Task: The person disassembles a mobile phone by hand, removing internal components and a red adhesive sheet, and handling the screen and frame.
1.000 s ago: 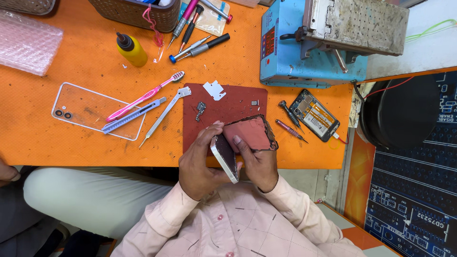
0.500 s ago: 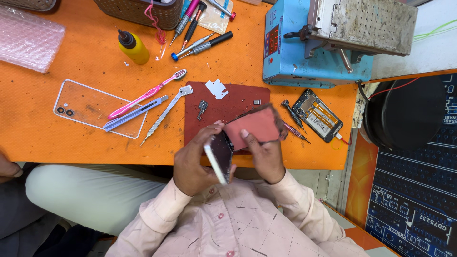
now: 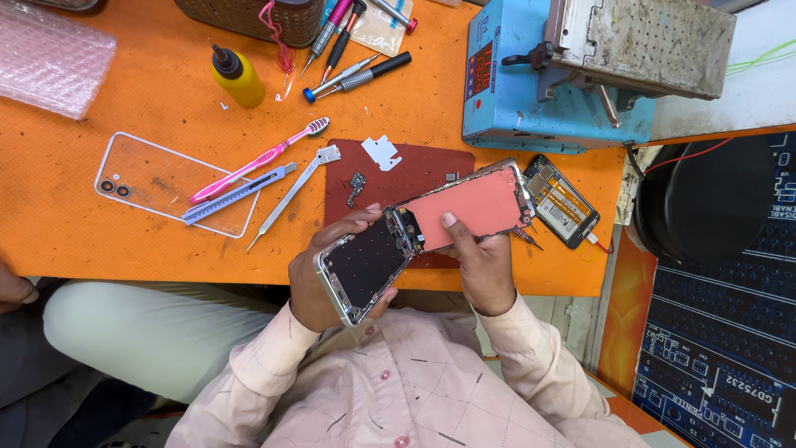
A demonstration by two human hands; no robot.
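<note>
Phone body point(image 3: 365, 267) opened, held above the bench point(image 3: 124, 249) edge: left hand point(image 3: 319, 282) grasps the frame, right hand point(image 3: 481, 257) grips the hinged-out pink-backed screen point(image 3: 473, 203). Halves apparently remain joined. Loose screws and bracket point(image 3: 381, 152) on mat; reassembly outstanding.

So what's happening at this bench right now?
A person at an orange workbench has a phone opened into two halves. The left hand holds the phone body with its dark inside facing up. The right hand holds the screen panel, reddish back up, its thumb resting on it. The halves meet at one end above a dark red mat. A pink toothbrush, tweezers and a clear phone case lie to the left.
</note>
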